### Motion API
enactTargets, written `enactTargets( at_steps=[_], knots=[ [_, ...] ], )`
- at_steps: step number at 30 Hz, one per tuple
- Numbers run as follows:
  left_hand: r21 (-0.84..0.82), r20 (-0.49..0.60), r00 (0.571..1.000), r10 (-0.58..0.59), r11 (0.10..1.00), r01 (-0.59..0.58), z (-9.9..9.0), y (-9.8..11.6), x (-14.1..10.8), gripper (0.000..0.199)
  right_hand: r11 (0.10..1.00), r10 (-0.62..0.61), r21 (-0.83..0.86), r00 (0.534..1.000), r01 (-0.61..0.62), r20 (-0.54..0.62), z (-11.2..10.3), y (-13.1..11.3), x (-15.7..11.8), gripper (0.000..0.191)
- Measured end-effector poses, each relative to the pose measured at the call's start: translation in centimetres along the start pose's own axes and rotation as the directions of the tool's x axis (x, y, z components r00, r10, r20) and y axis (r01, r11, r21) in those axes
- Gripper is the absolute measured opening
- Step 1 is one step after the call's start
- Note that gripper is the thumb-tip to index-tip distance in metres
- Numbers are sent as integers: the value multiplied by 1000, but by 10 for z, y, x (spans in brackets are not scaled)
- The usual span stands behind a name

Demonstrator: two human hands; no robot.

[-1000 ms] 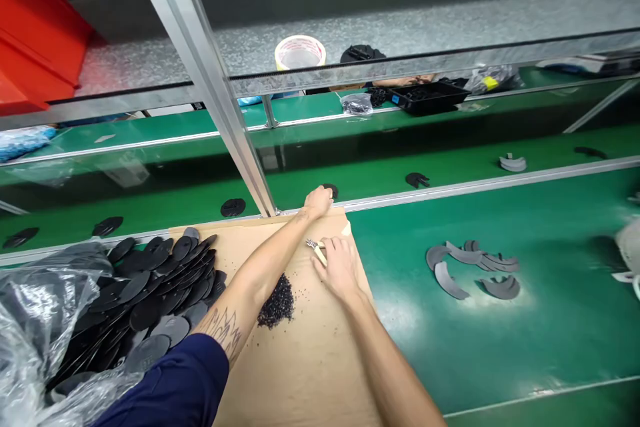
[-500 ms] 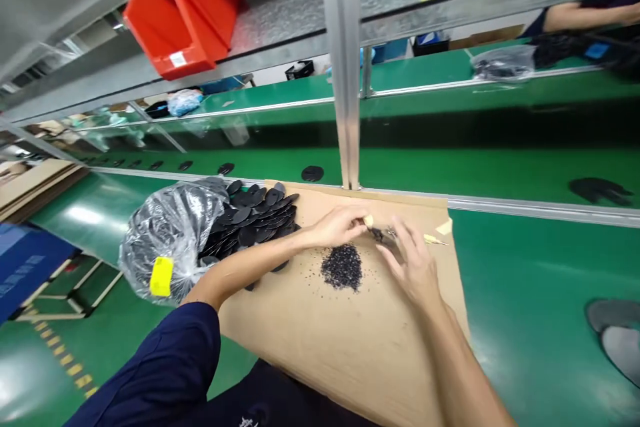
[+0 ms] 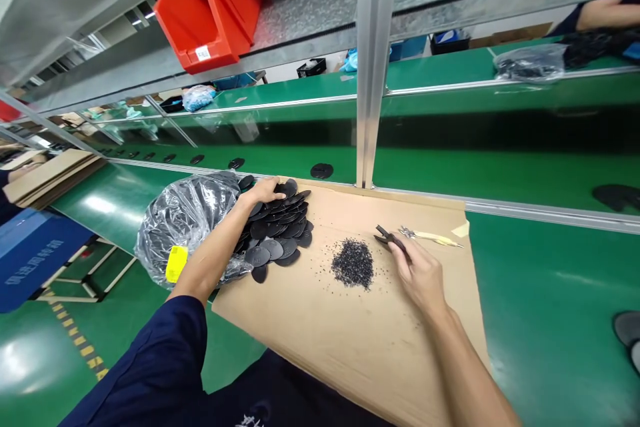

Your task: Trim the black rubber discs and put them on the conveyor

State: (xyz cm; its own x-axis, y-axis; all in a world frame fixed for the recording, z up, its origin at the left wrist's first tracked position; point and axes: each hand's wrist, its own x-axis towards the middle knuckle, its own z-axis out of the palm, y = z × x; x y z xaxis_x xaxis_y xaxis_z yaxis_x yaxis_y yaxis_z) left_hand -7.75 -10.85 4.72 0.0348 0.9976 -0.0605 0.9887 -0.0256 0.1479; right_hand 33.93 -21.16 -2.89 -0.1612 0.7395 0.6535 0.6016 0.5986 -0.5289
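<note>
My left hand (image 3: 264, 192) lies on the far side of a heap of black oval discs (image 3: 273, 250), its fingers stretched over the topmost pieces. No disc is visibly lifted in it. My right hand (image 3: 420, 275) is wrapped around dark cutting pliers (image 3: 389, 236), whose jaws point up and left above the brown cardboard (image 3: 320, 327). Left of the pliers lies a mound of small black scraps (image 3: 353, 263), with crumbs scattered about it. Just beyond my right hand lies a thin tool with a pale yellow handle (image 3: 440, 239).
A clear plastic bag (image 3: 187, 220) with a yellow label stands left of the discs. Behind the cardboard runs a green belt carrying black pieces (image 3: 321, 171). A metal post (image 3: 371, 80) rises at its edge, and a red bin (image 3: 215, 13) sits on the shelf above.
My left hand has moved left from beside the pliers to the heap of discs. My right hand stays near the scraps, still holding the pliers. The whole view has shifted slightly.
</note>
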Motion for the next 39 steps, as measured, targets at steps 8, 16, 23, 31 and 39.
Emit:
enactTargets(
  at_steps=[8, 16, 23, 31, 39],
  knots=[
    [-31, -26, 999, 28, 999, -29, 18, -4, -1, 32, 995, 69, 75, 997, -72, 41, -1, -4, 0, 33],
    [-128, -248, 960, 130, 978, -166, 0, 33, -19, 4, 601, 578, 560, 794, -570, 188, -1, -15, 5, 48],
    [-452, -519, 777, 358, 656, -604, 24, 117, -83, 16, 318, 611, 606, 646, -729, 457, 0, -30, 6, 53],
    [-444, -641, 613, 462, 428, -787, 74, 156, -109, 19, 103, 428, 462, 458, -881, 779, -5, -49, -1, 51],
    [-478, -607, 659, 445, 458, -750, 90, 151, -120, 23, 132, 418, 457, 468, -879, 779, 1, -62, -7, 49]
  ],
)
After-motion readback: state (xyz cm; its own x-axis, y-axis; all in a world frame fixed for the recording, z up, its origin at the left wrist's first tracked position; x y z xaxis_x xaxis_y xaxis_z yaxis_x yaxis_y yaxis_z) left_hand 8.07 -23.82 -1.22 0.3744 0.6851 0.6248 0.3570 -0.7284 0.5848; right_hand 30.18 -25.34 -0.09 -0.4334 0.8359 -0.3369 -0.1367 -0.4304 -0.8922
